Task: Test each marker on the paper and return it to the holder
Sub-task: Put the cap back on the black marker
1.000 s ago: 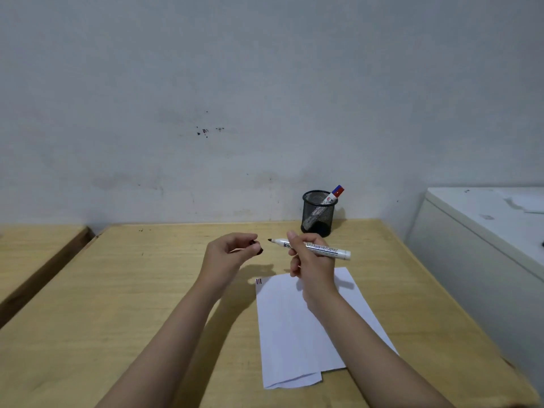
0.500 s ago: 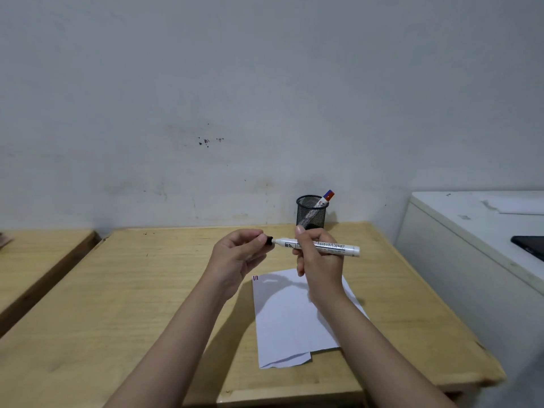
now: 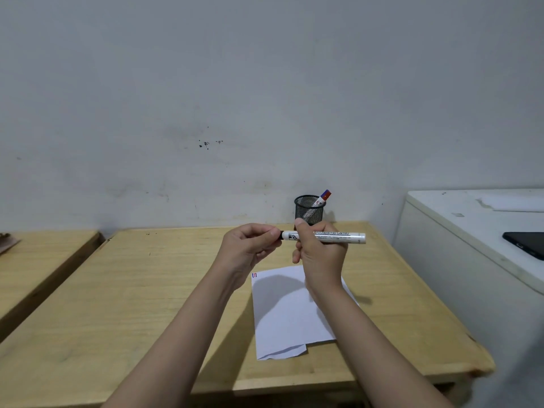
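Both hands meet above the pale wooden tabletop (image 3: 147,304) as I watch remotely: the right hand (image 3: 319,254) has its fingers wrapped closed around the barrel of a white marker with black lettering (image 3: 326,236), held level, while the left hand (image 3: 247,248) pinches a small black cap (image 3: 280,234) against the marker's tip end. A second ago the two were a clear gap apart, with the bare nib showing; now they touch, so the cap is going back on, though I cannot tell from this angle whether it has seated fully. That suggests this marker's test is finished and its return to the holder comes next. The white sheet of paper (image 3: 288,313) lies flat below the hands, bearing short red and blue strokes (image 3: 254,275) at its far left corner; I cannot make out a black one. The black wire-mesh cylindrical holder (image 3: 307,209) stands behind, near the wall, with one marker with a red and blue end (image 3: 322,198) leaning inside. A dark flat device (image 3: 525,244) rests on the white cabinet (image 3: 471,260) to the right.
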